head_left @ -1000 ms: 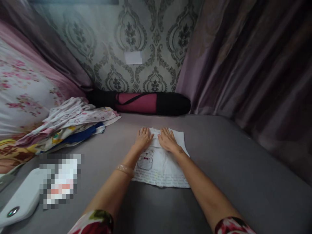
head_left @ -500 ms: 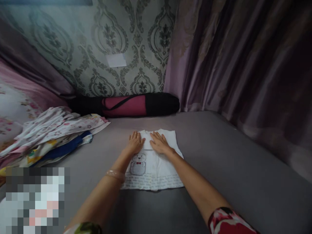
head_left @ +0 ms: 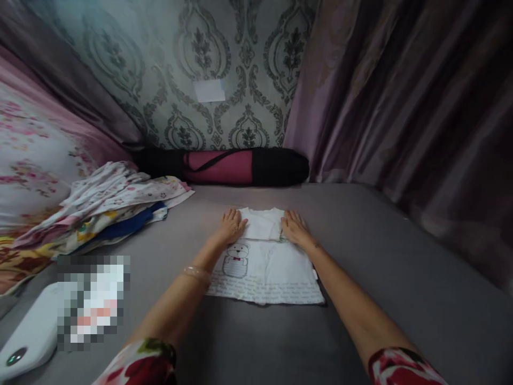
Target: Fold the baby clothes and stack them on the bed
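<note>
Flat mid-scene on grey cloth bedsheet (head_left: 385, 240): white bear-print fabric top (head_left: 280, 270), sleeves (head_left: 261, 225) prob. folded in at far end; near half not yet folded. L hand (head_left: 233, 225) at far-left corner, R hand (head_left: 295, 227) at far-right; fingers outstretched, gripping nothing. At left: crumpled multicol. fabric pile (head_left: 128, 195).

Under the fingers (head_left: 230, 215) the shirt (head_left: 276, 267) looks like soft, matt cloth, faintly creased, on a smooth, dull fabric sheet (head_left: 385, 267), with rumpled cloth garments (head_left: 120, 188) to their left and a satiny cloth curtain (head_left: 368, 101) to their right.
</note>
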`<state>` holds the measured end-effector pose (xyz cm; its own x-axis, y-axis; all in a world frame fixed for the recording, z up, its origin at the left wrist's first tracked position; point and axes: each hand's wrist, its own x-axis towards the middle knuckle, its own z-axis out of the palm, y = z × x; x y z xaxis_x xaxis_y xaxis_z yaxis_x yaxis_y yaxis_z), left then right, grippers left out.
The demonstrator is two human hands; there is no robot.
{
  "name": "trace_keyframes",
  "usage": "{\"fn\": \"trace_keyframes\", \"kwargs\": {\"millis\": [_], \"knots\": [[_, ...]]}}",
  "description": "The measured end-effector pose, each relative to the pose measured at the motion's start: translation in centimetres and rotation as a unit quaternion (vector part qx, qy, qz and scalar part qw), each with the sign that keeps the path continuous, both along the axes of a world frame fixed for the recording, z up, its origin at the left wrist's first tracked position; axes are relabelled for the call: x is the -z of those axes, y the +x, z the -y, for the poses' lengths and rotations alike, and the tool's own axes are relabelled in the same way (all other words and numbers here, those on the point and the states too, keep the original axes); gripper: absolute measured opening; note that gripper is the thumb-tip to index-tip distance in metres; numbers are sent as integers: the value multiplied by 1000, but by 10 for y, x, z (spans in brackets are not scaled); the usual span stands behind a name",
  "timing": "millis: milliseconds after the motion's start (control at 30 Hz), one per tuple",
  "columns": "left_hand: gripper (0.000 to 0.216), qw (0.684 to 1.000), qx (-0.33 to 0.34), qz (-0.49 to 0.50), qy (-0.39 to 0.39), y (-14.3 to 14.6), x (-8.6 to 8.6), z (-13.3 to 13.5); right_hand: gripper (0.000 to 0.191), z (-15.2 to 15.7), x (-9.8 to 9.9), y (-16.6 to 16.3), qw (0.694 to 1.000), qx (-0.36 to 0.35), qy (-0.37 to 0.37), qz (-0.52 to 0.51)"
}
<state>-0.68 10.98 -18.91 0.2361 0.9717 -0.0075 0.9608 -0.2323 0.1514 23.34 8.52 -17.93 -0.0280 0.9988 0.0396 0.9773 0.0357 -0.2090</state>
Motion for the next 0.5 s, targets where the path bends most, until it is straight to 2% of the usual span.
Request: {"fn": "trace_keyframes", "kwargs": {"millis": [67, 133, 233, 367, 433, 500], "knots": [[64, 999, 30, -5, 43, 1, -4, 5, 58, 1, -8, -9, 999, -25, 28, -3], [64, 995, 58, -8, 80, 3, -2, 10, 56, 3, -11, -24, 995, -87, 41, -5], [63, 996, 56, -4, 74, 7, 9, 15, 52, 7, -5, -47, 986, -164, 23, -11], [62, 998, 36, 33, 34, 10, 15, 9, 51, 9, 7, -59, 986, -167, 14, -13], [58, 996, 24, 80, 11, 5, 9, 5, 51, 7, 6, -56, 986, -168, -1, -9], [53, 988, -10, 152, 26, -7, -1, 4, 52, 5, -1, -53, 984, -174, -36, -11]]}}
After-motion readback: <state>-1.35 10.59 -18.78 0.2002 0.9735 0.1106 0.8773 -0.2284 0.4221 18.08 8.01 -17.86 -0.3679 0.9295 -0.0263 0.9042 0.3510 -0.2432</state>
